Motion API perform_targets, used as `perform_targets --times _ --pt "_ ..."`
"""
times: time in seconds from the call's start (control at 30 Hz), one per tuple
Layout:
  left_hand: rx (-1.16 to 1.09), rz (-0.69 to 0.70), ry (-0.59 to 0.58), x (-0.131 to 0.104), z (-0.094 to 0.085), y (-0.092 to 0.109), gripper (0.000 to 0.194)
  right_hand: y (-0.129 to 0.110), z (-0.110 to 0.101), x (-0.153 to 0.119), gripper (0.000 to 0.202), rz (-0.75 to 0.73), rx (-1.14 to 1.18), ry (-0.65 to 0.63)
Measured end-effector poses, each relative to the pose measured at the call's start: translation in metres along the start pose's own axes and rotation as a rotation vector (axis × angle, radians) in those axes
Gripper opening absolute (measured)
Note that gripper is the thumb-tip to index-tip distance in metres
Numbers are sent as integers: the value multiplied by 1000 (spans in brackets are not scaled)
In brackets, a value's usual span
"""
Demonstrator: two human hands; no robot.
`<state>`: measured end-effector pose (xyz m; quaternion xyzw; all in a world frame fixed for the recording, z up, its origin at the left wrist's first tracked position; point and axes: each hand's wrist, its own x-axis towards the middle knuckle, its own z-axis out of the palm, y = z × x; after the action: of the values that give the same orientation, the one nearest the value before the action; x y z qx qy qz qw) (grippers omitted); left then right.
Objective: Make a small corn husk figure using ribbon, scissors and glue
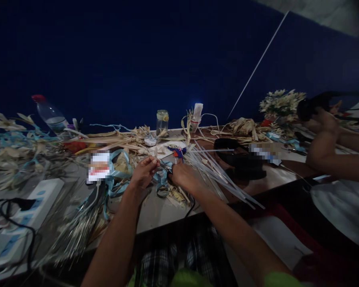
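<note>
My left hand (145, 172) is closed in a pinch on a small pale strip of dried husk (156, 153), held upright above the table. Close beside it, my right hand (184, 176) is wrapped round a pair of scissors (168, 172); their dark handle shows at the fingers, and the blades point toward the left hand. Just beyond the right hand lies a blue and orange glue gun (178, 152). Light blue ribbon (162, 180) and husk scraps (178, 195) lie under and between the hands.
Long translucent glue sticks (218, 171) fan out to the right. Left are a bundle of thin wires (77, 231), a power strip (32, 219) and a bottle (50, 115). A jar (162, 121) stands at the back. A co-worker's arm (326, 139) is at far right.
</note>
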<state>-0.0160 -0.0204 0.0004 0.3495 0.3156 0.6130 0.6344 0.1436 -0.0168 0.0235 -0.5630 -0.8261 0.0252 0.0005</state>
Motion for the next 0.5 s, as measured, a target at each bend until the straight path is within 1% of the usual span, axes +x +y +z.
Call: perform_targets --times 0.1,0.17,0.3,0.4,0.5 --pt "14 -3 -7 0 0 -1 24 0 1 3 37 1 34 -37" --pt "36 8 10 1 0 -1 26 0 1 5 36 -9 72 -73" --pt "71 46 36 1 1 -2 27 4 -1 11 37 35 127 -153" --pt "94 50 40 2 1 -2 26 10 -3 14 36 5 158 -204" --pt "151 54 64 3 -1 -4 25 17 -5 17 33 -15 197 -191"
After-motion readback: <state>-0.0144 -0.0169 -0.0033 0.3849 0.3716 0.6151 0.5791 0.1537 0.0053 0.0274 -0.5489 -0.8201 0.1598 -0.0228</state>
